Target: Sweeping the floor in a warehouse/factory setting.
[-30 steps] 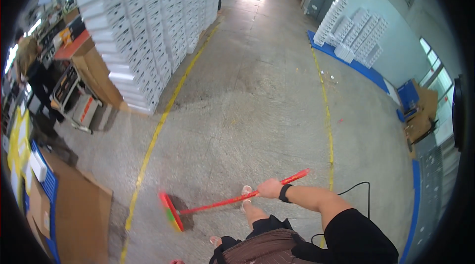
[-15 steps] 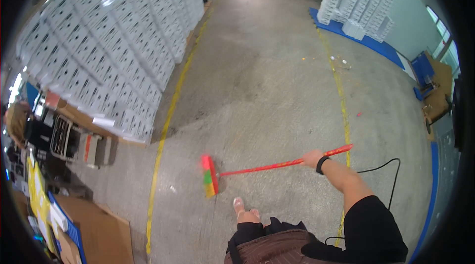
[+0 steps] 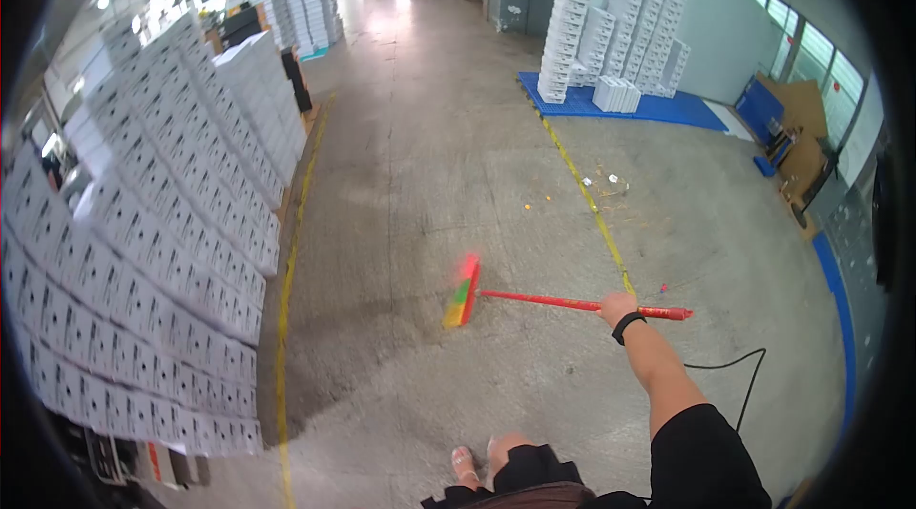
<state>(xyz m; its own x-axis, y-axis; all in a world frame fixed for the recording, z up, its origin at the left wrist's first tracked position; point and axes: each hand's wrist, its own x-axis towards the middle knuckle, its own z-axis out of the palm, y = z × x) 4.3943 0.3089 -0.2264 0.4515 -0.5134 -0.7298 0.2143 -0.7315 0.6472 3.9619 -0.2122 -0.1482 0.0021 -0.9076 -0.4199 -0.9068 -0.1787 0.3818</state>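
My right hand [image 3: 619, 310] is wrapped round the red handle of a broom [image 3: 544, 300], near the handle's right end. A dark band circles that wrist. The broom's head [image 3: 464, 291], with red, green and yellow bristles, is at the left end of the handle, low over or on the grey concrete floor [image 3: 429, 185]; its edges are blurred by motion. Bits of litter [image 3: 611, 181], white and orange, lie ahead by the right yellow line, and a small pink scrap [image 3: 665, 288] lies just beyond the handle. My left hand is not in view.
Tall stacks of white boxes [image 3: 143, 290] line the left side. More white stacks [image 3: 620, 32] stand on a blue pallet [image 3: 658, 108] at the far right. Yellow lines [image 3: 298, 251] run along the floor. A black cable [image 3: 735, 358] hangs near my right arm; cardboard [image 3: 800, 113] leans by the right wall.
The view has tilted up and moved forward along the aisle. The broom, still in my right hand, has gone forward with it, and its head sits farther from my feet.
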